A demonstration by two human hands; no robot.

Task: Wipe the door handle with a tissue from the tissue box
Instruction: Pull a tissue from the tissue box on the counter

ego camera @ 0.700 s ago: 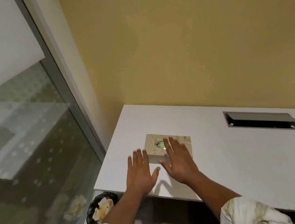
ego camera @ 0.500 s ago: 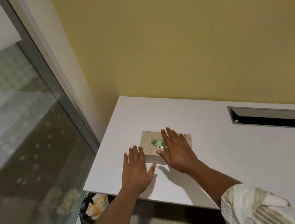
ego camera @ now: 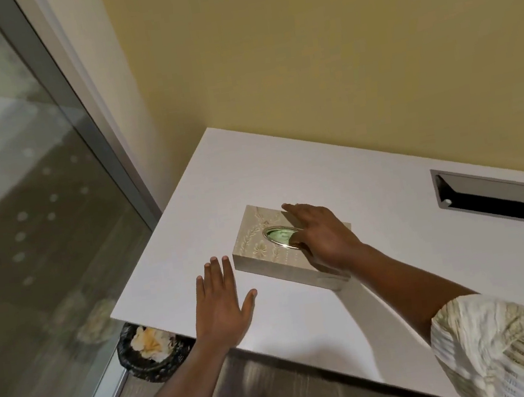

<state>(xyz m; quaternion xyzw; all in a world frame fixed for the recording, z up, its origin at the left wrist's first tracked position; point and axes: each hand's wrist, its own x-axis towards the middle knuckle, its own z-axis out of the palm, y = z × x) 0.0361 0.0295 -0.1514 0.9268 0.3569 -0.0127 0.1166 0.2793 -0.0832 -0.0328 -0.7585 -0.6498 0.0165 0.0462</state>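
Note:
A beige patterned tissue box lies flat on the white desk, with a green-rimmed oval slot on top. My right hand rests on the box, its fingers curled down into the slot; whether they pinch a tissue is hidden. My left hand lies flat on the desk, fingers spread, just left of and in front of the box, not touching it. No tissue sticks out of the box. No door handle is in view.
A glass partition with a grey metal frame stands at the left. Below the desk's left corner sits a black bin holding crumpled paper. A cable slot with an open flap is set into the desk at the right. Yellow wall behind.
My right hand has gone from lying flat on the box to curling its fingers into the slot. My left hand has stayed flat on the desk. The camera has moved closer.

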